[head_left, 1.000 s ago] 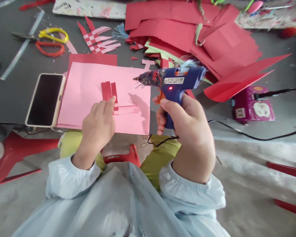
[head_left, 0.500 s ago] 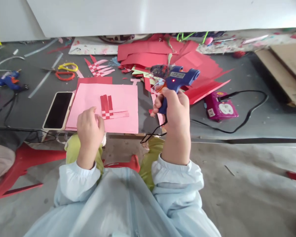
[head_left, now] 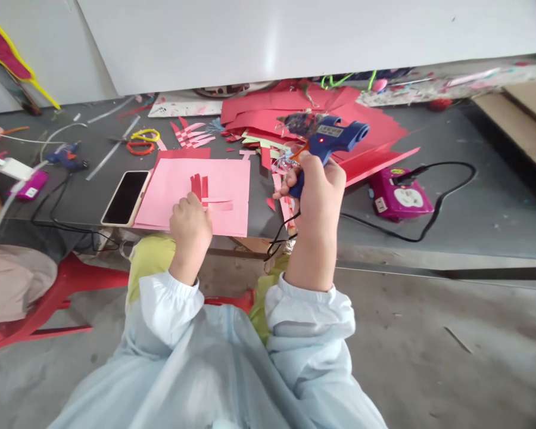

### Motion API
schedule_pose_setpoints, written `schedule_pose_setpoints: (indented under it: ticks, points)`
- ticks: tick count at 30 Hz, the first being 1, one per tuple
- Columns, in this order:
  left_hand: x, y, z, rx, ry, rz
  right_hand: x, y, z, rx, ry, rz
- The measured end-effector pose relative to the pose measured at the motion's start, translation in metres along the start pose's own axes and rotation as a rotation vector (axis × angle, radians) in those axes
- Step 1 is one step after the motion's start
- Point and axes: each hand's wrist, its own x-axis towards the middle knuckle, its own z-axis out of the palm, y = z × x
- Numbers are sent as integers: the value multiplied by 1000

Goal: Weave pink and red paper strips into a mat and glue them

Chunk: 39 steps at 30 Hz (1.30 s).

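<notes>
Wrapped in my right hand (head_left: 316, 193) is the grip of a blue hot glue gun (head_left: 333, 138), held above the table with its nozzle to the left and a small red light lit on its side. My left hand (head_left: 191, 221) is closed at the lower left corner of the woven paper strips (head_left: 204, 190), red ones pointing away and pale pink ones pointing right. Its fingers hide the checkered corner. Beneath lies a pink paper sheet (head_left: 232, 223) near the table's front edge.
A phone (head_left: 125, 198) lies left of the pink sheet, with scissors (head_left: 142, 143) and another woven piece (head_left: 192, 134) behind. Red paper sheets (head_left: 290, 98) pile up at the back. A purple power socket (head_left: 399, 193) with a black cord stands right; another glue gun (head_left: 67, 156) lies left.
My left hand has moved right and forward onto the woven strips, covering their checkered corner. My right hand still holds the glue gun in about the same place. The view has shifted left.
</notes>
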Motion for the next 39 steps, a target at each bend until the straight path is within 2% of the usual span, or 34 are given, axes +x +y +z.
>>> schedule_pose_setpoints:
  ticks: [3, 6, 8, 11, 14, 16, 21, 26, 32, 39]
  points:
    - [6, -3, 3, -122, 35, -6, -2, -3, 0, -1, 10, -29]
    - [16, -10, 10, -330, 100, -22, -1, -3, -2, -8, -32, -9]
    - [25, -18, 17, -508, 153, -51, -1, -2, -3, -14, -57, 13]
    - [40, -30, 24, -875, 118, -94, -1, -1, -3, -19, -44, 16]
    - [51, -42, 20, -1216, 201, -176, -4, -5, -5, -16, -44, 9]
    - [55, -48, 10, -1333, 219, -215, -5, -8, -7, -9, -54, 23]
    - [50, -54, -20, -1439, 136, -226, -6, -9, -10, 14, -101, 141]
    - [30, -43, -39, -1451, -14, -154, -10, 1, 1, 37, -218, 180]
    - [6, -25, -55, -1453, -7, -19, -18, 4, 7, 11, -330, 163]
    - [-11, -8, -60, -1330, 107, 54, -21, 1, 2, 55, -445, 202]
